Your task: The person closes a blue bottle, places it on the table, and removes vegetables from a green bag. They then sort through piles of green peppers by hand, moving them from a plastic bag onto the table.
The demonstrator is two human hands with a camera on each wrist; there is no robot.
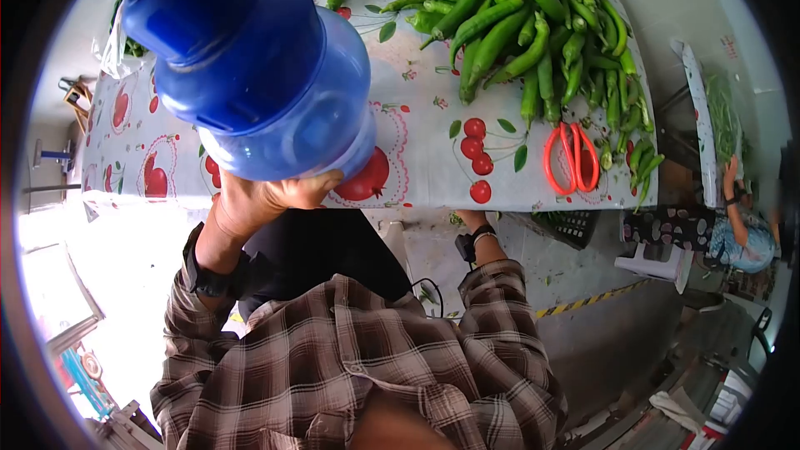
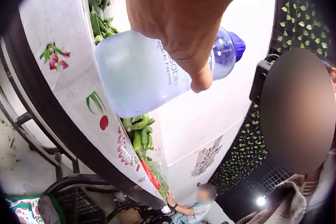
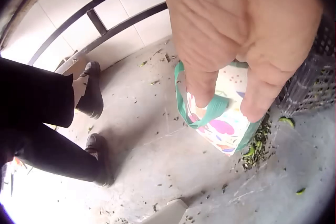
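My left hand (image 1: pixel 279 193) grips a large blue plastic water bottle (image 1: pixel 275 108) with a dark blue cap, holding it up over the table's front edge. In the left wrist view the bottle (image 2: pixel 134 71) shows printed lettering, and the fingers wrap round its upper part. Below the tabletop hangs my right hand (image 3: pixel 241 19), its fingers pointing down, loose and apart. In the right wrist view they overlap a colourful bag (image 3: pixel 223 129) with green handles on the floor. From the head view, the table mostly hides this hand.
A pile of green chili peppers (image 1: pixel 517 33) covers the table's far right. Red-handled scissors (image 1: pixel 572 158) lie on the patterned tablecloth (image 1: pixel 425 150) near the front edge. Beside the bag stands a black crate (image 3: pixel 310 85). Another person (image 1: pixel 742 237) is at the right.
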